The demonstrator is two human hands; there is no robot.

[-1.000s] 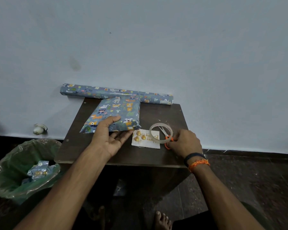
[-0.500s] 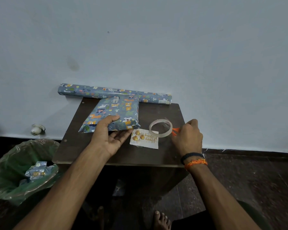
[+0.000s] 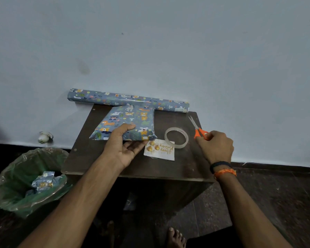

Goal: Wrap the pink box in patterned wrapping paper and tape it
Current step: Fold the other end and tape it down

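Note:
The box (image 3: 131,120) lies on the dark wooden table (image 3: 97,158), fully covered in blue animal-print paper. My left hand (image 3: 123,143) grips its near edge, thumb on top and fingers underneath. My right hand (image 3: 216,146) holds orange-handled scissors (image 3: 198,128) by the handles at the table's right side, the blades pointing away toward the wall. A clear tape roll (image 3: 176,137) lies flat between my two hands. The roll of matching wrapping paper (image 3: 115,98) rests along the wall behind the box.
A white birthday card with gold balloons (image 3: 160,150) lies by the tape roll. A bin with a green liner (image 3: 13,185) holding paper scraps stands left of the table. A small white object (image 3: 44,137) sits on the floor by the wall. My bare foot (image 3: 175,238) shows below.
My right hand has carried the scissors from beside the tape roll out to the right of the table. The left hand kept its grip on the wrapped box.

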